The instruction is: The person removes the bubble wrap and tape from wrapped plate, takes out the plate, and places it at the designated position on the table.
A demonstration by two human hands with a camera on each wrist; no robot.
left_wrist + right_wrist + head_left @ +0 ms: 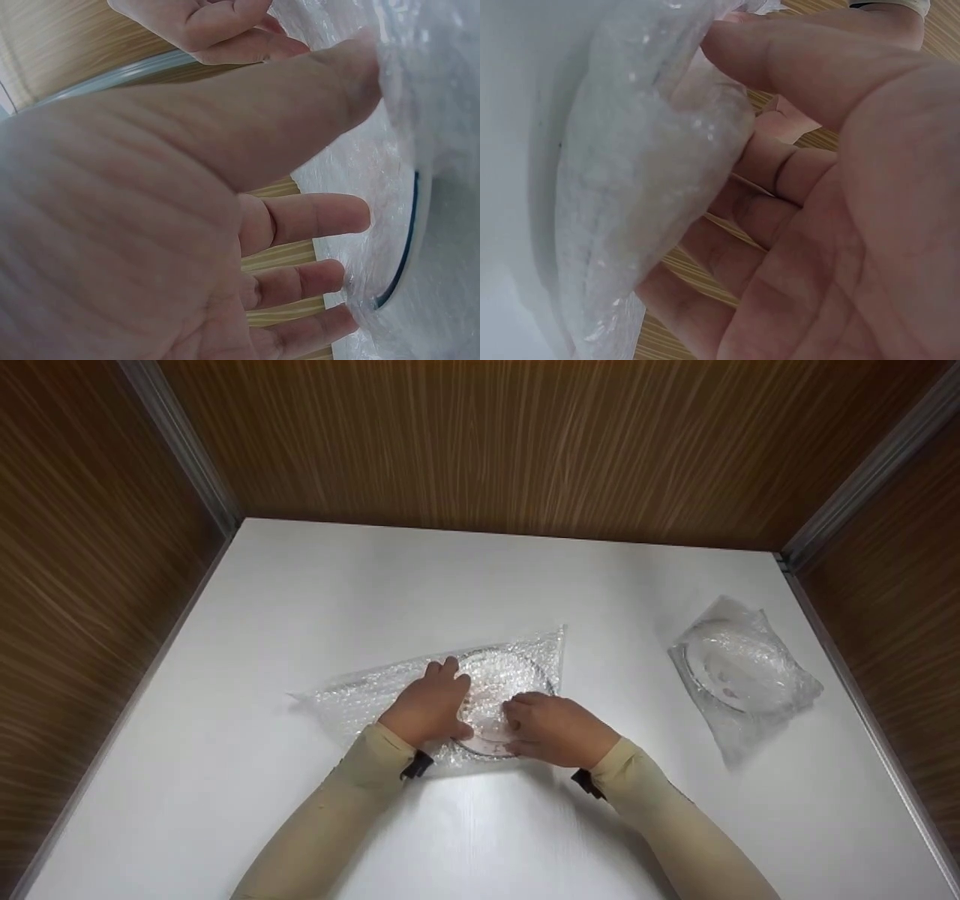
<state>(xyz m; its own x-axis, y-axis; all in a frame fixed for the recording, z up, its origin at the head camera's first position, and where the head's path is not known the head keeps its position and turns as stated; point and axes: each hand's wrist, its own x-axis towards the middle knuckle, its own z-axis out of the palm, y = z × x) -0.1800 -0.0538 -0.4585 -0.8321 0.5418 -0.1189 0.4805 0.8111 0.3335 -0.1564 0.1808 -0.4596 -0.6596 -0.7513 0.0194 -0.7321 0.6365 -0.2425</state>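
Note:
On the white table, a round plate (pixel 491 747) with a thin dark rim lies on and partly under a sheet of bubble wrap (pixel 352 701). My left hand (pixel 427 706) rests at the plate's left side, thumb and fingers spread and touching the wrap. In the left wrist view, the dark plate rim (pixel 412 232) shows beside the fingertips. My right hand (pixel 562 727) is at the plate's right side, fingers curled, pinching a fold of bubble wrap (pixel 652 165) between thumb and fingers in the right wrist view.
A second round plate in bubble wrap (pixel 739 675) lies near the table's right edge. Wood-grain panels (pixel 487 450) with metal corner strips enclose the back and both sides of the white table (pixel 315 577).

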